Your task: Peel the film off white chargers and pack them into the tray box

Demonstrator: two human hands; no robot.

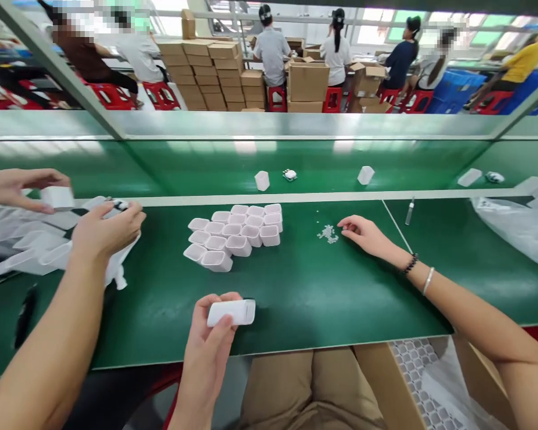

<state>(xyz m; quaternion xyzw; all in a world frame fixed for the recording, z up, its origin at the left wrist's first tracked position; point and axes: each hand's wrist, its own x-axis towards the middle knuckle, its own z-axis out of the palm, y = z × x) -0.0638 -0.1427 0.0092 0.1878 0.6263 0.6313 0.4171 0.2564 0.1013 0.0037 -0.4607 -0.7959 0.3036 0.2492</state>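
My left hand (213,331) grips a white plastic housing (233,312), a small oblong case with a rounded end, above the table's front edge. My right hand (360,234), with a dark beaded bracelet and a light bangle, rests farther back on the green table. Its fingers are curled together at the right side of a pile of tiny clear pieces (329,233). Anything between those fingertips is too small to make out. Left of the pile, rows of white open-topped housings (237,230) stand close together.
At left, a co-worker's hands (105,230) handle white parts over plastic bags (36,239). A small tube (410,212) lies right of my hand. More housings (262,180) stand on the conveyor belt (206,167) behind. A carton (412,382) of white parts sits beside my right leg.
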